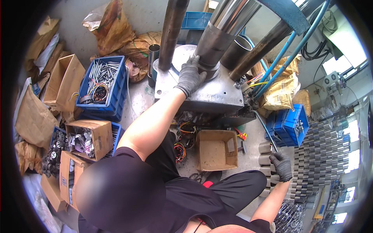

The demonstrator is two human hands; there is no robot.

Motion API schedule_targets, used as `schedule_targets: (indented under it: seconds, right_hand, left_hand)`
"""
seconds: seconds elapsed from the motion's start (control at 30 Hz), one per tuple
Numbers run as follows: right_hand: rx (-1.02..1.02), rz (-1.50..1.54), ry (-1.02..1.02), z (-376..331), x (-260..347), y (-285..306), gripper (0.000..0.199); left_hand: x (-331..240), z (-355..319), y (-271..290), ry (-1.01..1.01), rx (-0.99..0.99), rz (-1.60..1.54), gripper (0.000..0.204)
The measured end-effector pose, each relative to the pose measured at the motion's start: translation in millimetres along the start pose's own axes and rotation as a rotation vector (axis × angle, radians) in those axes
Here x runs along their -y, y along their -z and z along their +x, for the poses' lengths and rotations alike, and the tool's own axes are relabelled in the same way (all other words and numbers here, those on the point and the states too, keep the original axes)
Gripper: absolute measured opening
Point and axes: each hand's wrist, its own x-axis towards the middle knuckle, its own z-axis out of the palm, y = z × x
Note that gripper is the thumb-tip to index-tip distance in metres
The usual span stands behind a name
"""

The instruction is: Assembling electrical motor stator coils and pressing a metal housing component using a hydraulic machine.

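My left hand, in a grey glove, grips the lower side of a dark grey metal sleeve. This sleeve stands on the flat plate of a press, below a shiny steel ram. Off to the right, my gloved right hand is closed round the end of a long thin metal lever, which runs up to the side of the press. My left fingertips partly hide where the sleeve meets the plate.
Steel columns and blue hoses flank the ram. A blue crate of metal shafts stands left. An open cardboard box lies below the press. Rows of metal cylinders and a blue bin are right.
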Motion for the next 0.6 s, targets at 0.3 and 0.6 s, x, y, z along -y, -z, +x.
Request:
schedule_targets:
  seconds: [0.3,0.6]
  right_hand:
    - [0.008,0.154,0.110,-5.7,15.3,1.9,0.020]
    - [-0.184,0.058,0.412,51.5,28.4,60.6,0.014]
  left_hand:
    - [2.0,1.7,-2.0,0.004,0.011,0.014,0.082]
    - [2.2,2.3,-6.6,-0.027,-0.053,0.016,0.082]
